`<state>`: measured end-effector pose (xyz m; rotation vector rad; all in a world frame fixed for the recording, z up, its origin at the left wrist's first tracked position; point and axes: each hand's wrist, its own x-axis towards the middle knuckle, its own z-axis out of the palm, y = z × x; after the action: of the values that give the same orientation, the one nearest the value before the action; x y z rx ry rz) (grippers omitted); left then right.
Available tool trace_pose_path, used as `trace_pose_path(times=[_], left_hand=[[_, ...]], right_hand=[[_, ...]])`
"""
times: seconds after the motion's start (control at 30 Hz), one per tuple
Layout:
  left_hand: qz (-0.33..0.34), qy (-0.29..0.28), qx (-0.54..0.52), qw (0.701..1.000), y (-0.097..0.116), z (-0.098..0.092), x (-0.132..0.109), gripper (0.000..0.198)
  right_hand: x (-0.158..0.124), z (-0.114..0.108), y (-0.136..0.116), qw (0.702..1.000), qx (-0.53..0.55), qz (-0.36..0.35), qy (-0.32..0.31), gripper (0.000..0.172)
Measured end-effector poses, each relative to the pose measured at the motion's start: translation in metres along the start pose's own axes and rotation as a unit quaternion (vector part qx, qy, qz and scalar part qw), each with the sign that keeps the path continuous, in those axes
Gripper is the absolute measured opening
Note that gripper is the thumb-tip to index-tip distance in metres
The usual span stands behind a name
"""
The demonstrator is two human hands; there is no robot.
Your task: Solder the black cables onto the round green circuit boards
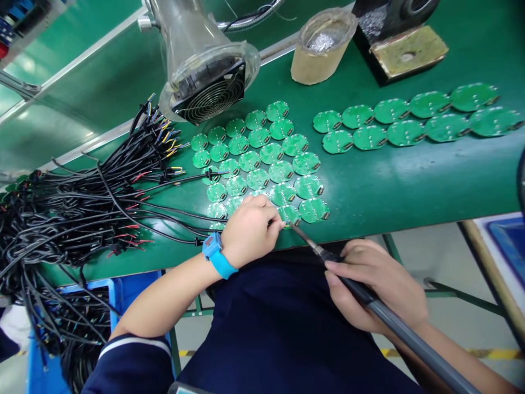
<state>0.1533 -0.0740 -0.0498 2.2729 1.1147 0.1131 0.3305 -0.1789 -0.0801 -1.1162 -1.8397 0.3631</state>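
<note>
My left hand (252, 230), with a blue band on its wrist, is closed in a pinch at the front rows of round green circuit boards (314, 210). Between its fingertips shows a small black cable end (270, 222) with thin wires at a board's edge. My right hand (377, 282) is wrapped round the dark handle of a soldering iron (410, 335). The iron's metal tip points left and meets, or nearly meets, the edge of the circuit board (288, 212) beside my left fingertips. The exact contact is too small to make out.
A heap of black cables (82, 202) with stripped coloured ends covers the left of the green bench (385, 191). A fume hood with a fan (213, 98) hangs above the boards. Behind stand a tan cup (318, 63) and an iron stand with a sponge (410, 53). A blue bin (36, 361) is below.
</note>
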Motion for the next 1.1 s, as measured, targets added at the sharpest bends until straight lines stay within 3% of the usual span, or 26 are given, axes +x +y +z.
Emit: trace_pose_path(times=[0.17,0.43,0.7,1.1], left_hand=[[0.011,0.004,-0.005,1.000,0.000,0.001,-0.001,0.014],[-0.041,0.038,0.057,0.997,0.010,0.009,-0.006,0.020],[-0.037,0.012,0.078,0.996,0.011,0.007,-0.002,0.019],[-0.054,-0.005,0.079,0.995,0.012,0.003,0.003,0.020]], right_hand=[[0.001,0.001,0.000,1.000,-0.009,-0.001,0.000,0.021],[0.003,0.004,-0.001,0.999,-0.029,0.003,-0.023,0.017],[-0.003,0.003,0.003,0.999,0.007,0.028,0.044,0.027],[0.001,0.005,0.006,1.000,0.004,0.012,0.016,0.024]])
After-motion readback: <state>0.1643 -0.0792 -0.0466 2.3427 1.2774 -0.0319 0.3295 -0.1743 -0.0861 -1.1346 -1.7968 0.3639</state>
